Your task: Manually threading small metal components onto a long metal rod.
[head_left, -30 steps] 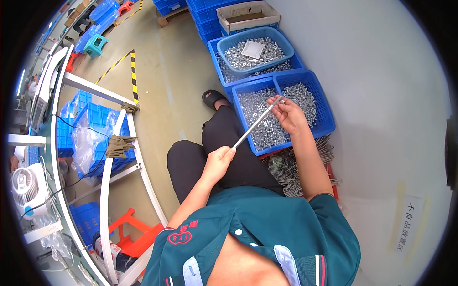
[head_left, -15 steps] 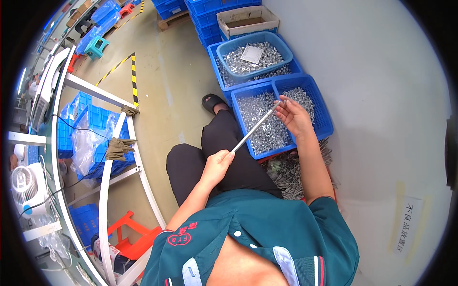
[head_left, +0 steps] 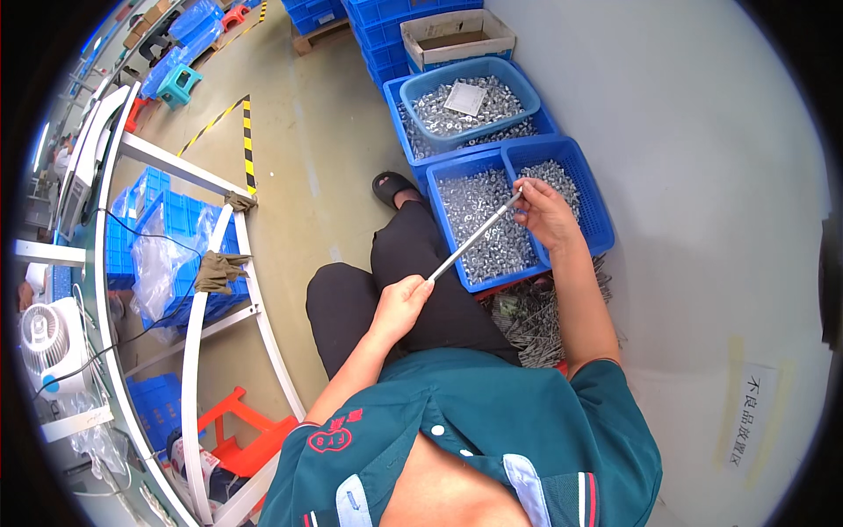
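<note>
A thin silvery metal rod slants up to the right across my lap. Its near end is in my left hand, fingers closed round it. At the far end, my right hand pinches the tip between thumb and fingers; whether a small part sits there is too small to tell. Below that hand is a blue divided bin. Small metal fittings fill its left compartment, and more small metal parts lie in the right one.
Behind stands another blue bin with a lighter blue tub of metal parts. A cardboard box sits farther back. Many thin rods lie beside my right thigh. A white frame stands at left, and a pale wall at right.
My right hand has shifted slightly, and its fingers have curled closer round the rod's far tip. My left hand and the rod look almost still.
</note>
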`<control>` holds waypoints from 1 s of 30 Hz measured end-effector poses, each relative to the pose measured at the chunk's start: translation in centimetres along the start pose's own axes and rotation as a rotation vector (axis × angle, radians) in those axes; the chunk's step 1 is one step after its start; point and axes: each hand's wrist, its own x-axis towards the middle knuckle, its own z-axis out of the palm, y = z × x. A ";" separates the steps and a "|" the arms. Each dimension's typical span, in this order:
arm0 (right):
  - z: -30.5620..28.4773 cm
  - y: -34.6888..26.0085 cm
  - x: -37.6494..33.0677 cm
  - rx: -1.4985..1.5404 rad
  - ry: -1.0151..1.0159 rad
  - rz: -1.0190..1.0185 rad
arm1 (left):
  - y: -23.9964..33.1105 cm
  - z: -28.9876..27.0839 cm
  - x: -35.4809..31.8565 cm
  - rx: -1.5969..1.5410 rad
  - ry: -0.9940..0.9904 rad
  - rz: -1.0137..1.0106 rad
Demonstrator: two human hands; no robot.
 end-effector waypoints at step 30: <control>-6.1 13.8 7.7 -1.956 0.484 -0.342 | 0.4 -0.3 0.2 -0.333 -0.010 -0.167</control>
